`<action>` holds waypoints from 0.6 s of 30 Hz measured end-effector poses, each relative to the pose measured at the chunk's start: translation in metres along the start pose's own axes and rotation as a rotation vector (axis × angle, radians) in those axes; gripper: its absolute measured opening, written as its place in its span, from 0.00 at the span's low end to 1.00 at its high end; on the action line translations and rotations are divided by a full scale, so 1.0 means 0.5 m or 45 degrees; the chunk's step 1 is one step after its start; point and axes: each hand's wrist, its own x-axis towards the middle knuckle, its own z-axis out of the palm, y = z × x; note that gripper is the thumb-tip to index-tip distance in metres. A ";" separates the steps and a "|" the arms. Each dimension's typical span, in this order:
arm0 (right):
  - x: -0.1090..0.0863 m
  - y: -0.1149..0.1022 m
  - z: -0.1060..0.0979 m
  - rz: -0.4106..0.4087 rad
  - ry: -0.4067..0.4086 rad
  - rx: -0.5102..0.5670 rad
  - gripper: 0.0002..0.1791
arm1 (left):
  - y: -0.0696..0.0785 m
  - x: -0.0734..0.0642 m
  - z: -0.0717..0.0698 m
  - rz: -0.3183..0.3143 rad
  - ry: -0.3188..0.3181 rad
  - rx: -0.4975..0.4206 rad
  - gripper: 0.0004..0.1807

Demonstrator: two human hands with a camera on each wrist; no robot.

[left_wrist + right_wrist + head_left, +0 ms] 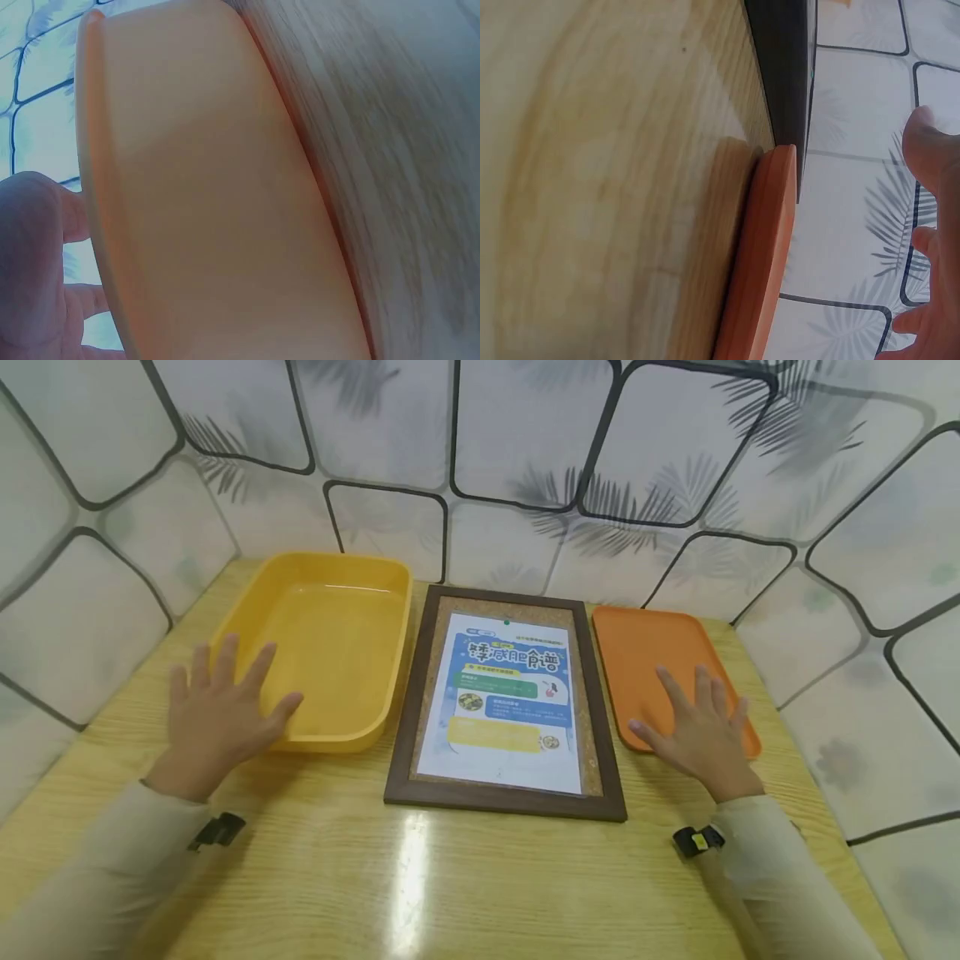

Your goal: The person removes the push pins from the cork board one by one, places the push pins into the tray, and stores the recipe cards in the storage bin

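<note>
My left hand (217, 714) is spread with straight fingers over the near left corner of a deep yellow tub (390, 693). In the left wrist view the fingers (30, 255) show beside the rim of the tub's tall wall (202, 180); whether they touch it I cannot tell. Above the near part of a shallow orange tray (637, 652), my right hand (701, 735) has its fingers spread and holds nothing. The right wrist view shows that hand (937, 225) apart from the tray's edge (761, 255).
Between tub and tray lies a brown-framed cork board (506, 806) with a printed sheet (498, 760) pinned on it. All stand on a wood-grain table (315, 877). Patterned wall panels (390, 435) rise behind and at both sides. Each wrist wears a black strap device (217, 832).
</note>
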 end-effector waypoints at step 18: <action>0.048 -0.014 0.001 -0.097 0.134 0.011 0.48 | 0.048 0.021 0.001 0.098 0.047 -0.050 0.44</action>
